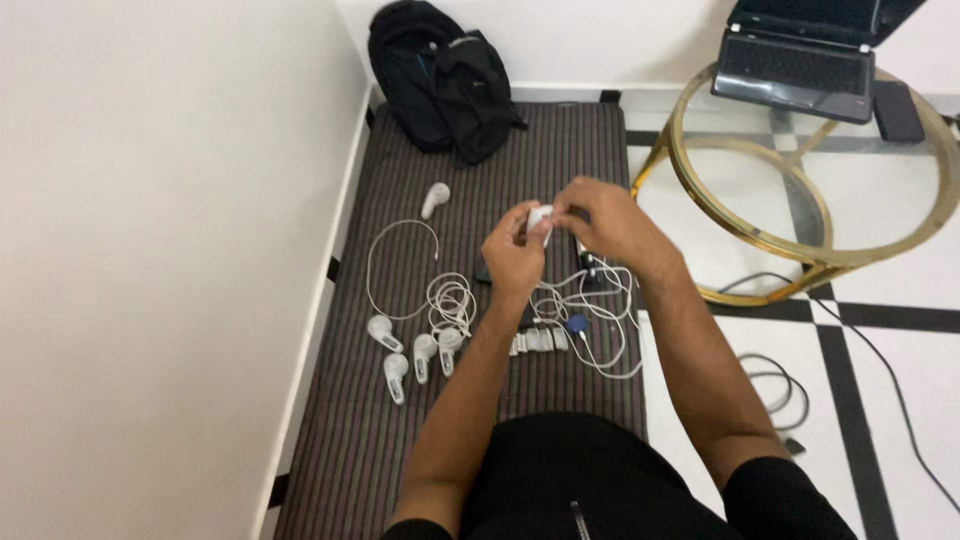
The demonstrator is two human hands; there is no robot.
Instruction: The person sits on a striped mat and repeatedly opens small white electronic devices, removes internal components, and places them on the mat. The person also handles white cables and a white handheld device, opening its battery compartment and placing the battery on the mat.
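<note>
A small white charger plug (540, 216) is pinched between both hands, lifted above the striped mat (400, 440). It is rounded and pale, mostly covered by fingertips, sitting over the mat's upper middle, above the tangle of white cables (590, 320).

Striped mat (400, 440) on floor — bears white chargers (410, 355), coiled white cables (450, 300), black backpack (440, 75) at far end.
</note>
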